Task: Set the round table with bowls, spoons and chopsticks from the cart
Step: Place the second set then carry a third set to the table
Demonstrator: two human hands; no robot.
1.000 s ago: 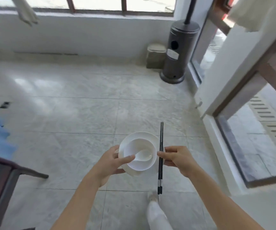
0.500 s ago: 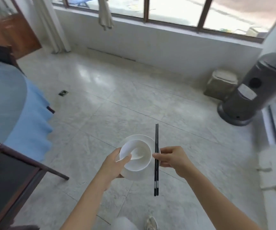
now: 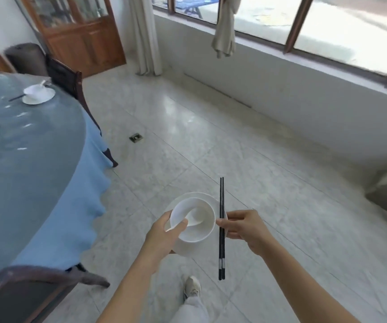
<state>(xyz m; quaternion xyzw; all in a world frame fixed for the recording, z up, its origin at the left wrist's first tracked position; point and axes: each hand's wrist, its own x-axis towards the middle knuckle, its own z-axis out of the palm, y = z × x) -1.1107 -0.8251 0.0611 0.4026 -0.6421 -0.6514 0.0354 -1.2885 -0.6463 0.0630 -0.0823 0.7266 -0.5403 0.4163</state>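
Two hands hold one setting: the left hand (image 3: pixel 164 236) grips a glossy white bowl (image 3: pixel 194 229) and saucer (image 3: pixel 203 197), thumb pinning the white spoon (image 3: pixel 193 217) inside. The right hand (image 3: pixel 243 229) pinches a pair of black, pale-banded chopsticks (image 3: pixel 221 201) just beside the bowl, everything off to the right of the blue-clothed round table (image 3: pixel 36 159).

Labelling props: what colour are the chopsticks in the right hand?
The chopsticks are black, with a pale band near the lower end; head view.

Bright daylight from windows (image 3: pixel 304 24); floor (image 3: pixel 187 127) glare; edges warped, slightly blurred.
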